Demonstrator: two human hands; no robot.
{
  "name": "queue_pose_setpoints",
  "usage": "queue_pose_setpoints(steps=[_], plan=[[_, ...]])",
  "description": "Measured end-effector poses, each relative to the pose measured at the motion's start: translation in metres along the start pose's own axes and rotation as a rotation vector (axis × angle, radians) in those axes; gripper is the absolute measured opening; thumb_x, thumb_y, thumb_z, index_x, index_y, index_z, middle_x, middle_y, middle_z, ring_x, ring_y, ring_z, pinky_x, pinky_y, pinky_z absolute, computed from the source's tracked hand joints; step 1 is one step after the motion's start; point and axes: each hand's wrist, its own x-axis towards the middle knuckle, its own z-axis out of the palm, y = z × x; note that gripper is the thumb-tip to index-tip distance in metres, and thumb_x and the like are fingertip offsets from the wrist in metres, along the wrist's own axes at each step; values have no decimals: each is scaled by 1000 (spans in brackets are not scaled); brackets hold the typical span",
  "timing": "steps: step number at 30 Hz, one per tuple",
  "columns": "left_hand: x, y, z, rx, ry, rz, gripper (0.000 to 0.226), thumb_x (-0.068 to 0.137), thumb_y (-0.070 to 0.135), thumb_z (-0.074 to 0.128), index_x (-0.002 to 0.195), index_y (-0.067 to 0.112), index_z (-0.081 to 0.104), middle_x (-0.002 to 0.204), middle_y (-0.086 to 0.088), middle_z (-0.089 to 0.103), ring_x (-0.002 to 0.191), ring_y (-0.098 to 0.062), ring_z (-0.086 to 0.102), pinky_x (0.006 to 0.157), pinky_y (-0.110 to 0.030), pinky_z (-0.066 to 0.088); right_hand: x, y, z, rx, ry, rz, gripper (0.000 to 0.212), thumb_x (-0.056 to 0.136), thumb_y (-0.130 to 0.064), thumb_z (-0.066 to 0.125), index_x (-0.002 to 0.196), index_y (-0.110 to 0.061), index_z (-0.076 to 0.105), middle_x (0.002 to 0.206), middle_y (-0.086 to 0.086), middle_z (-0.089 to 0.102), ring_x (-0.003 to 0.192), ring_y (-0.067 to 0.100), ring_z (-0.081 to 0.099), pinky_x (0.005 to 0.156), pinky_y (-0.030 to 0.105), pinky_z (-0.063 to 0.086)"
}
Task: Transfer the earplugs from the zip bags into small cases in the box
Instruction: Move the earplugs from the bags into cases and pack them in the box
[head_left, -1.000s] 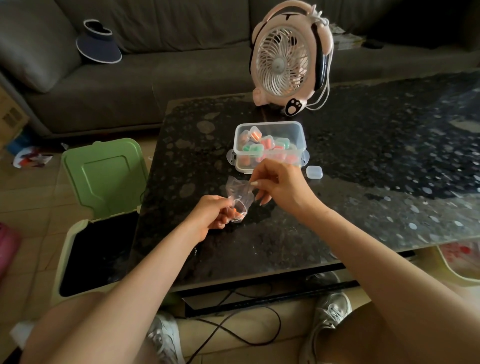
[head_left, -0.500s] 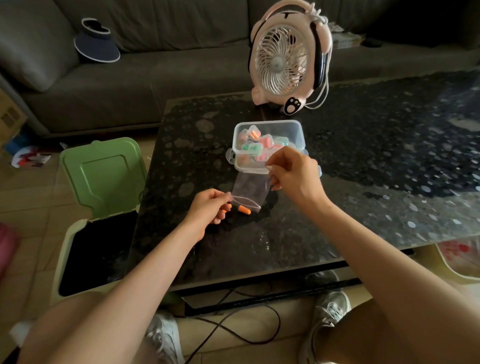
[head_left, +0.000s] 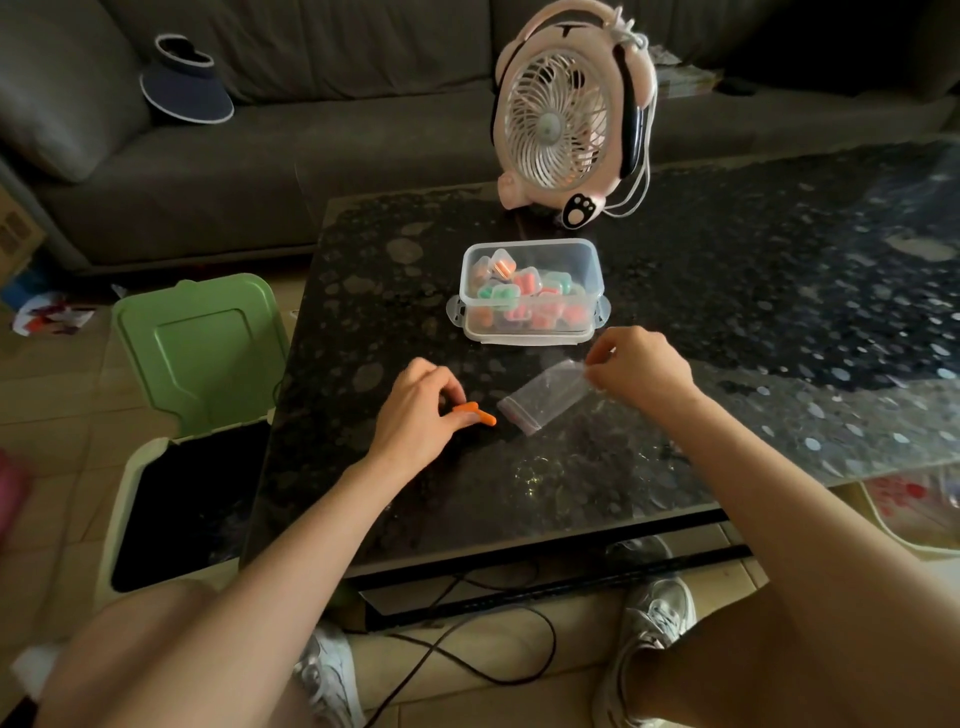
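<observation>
Lower left beside the table, bin (head_left: 202, 353): green lid flipped up, standing on the floor.
Left hand (head_left: 415, 415): middle of the frame, fingertips pinching the orange earplugs (head_left: 474, 413) down on the table (head_left: 727, 312).
Box (head_left: 597, 291): clear tub just above the hands, stuffed with little cases (head_left: 524, 296), pink and green bits inside.
Zip bag (head_left: 545, 400): lying on the table just right of the earplugs.
Right hand (head_left: 644, 369): pinching the bag's far end, below-right of the box.

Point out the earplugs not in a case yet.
The orange earplugs pinched in the left hand, beside the zip bag; the others sit in small cases inside the clear box.
</observation>
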Motion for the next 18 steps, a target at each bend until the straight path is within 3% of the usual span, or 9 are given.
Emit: queue_pose_setpoints(steps=[4,7,10,14,18], plan=[[-2,9,3,97,-114,184,23,74,30,76,83,20,57,102,7,58,98,-12,48,82,-25,37,8,9,-2,-123,-9,30,17,82,-24,64,98,-22,70,105,4,65,100,25,60,71,28,39],[-5,11,9,105,-107,173,22,78,26,74,84,20,54,95,7,54,94,-13,49,77,-23,37,21,20,-5,-118,63,58,23,85,-22,60,107,-16,66,110,9,64,103,30,59,74,32,42],[-3,10,10,102,-81,161,22,80,27,72,85,21,51,94,5,54,92,-12,49,73,-22,37,35,29,0,-89,131,42,41,88,-21,58,128,-12,54,129,15,52,123,33,44,91,40,42],[-3,11,9,121,-72,173,23,80,28,72,89,19,52,95,4,54,90,-12,51,72,-24,43,45,30,11,-111,23,-69,57,93,-17,54,146,-13,32,151,9,33,138,30,27,108,44,31],[-2,11,5,11,-27,133,25,79,21,74,84,17,50,92,5,49,77,-10,52,62,-13,39,49,33,20,-158,-13,-85,56,89,-18,62,141,-18,40,143,9,42,133,30,34,104,44,36]])
